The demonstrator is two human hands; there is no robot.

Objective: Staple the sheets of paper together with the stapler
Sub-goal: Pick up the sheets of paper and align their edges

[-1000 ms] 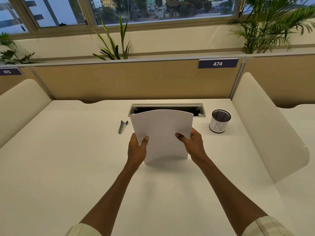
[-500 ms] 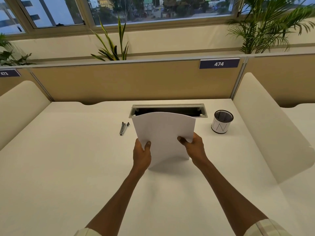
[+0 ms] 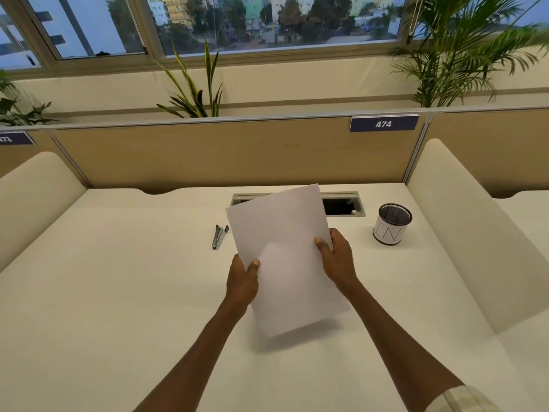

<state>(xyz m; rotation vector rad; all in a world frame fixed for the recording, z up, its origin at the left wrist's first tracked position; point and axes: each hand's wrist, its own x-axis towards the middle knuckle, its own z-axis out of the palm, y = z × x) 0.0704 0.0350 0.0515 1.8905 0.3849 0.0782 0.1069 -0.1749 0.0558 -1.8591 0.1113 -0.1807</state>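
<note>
Both hands hold the sheets [image 3: 282, 257] lifted off the counter [image 3: 118, 307], stack tilted, top edge leaning away and to the left, lower corner hanging just above the surface with a shadow under it. Left hand [image 3: 242, 282] closed on the left edge, thumb on the front face, fingers behind. Right hand [image 3: 337, 257] closed on the right edge a bit higher up, thumb on front too. How many sheets, can't tell.

Stapler [image 3: 219, 236] lies flat on the counter, untouched, just left of the stack's left edge and beyond the left hand. Long axis runs roughly toward/away from the person, slightly slanted. Left hand is clearly nearer to it; right hand would have to cross the paper.

Judgement: still at the squaring-up/holding step, no staple in yet. Next move likely needs one hand to let go and reach up-left for the stapler while the other keeps the stack pinched.

Pen cup [image 3: 392, 223] sits off to the right, well apart, not in the way.
</note>
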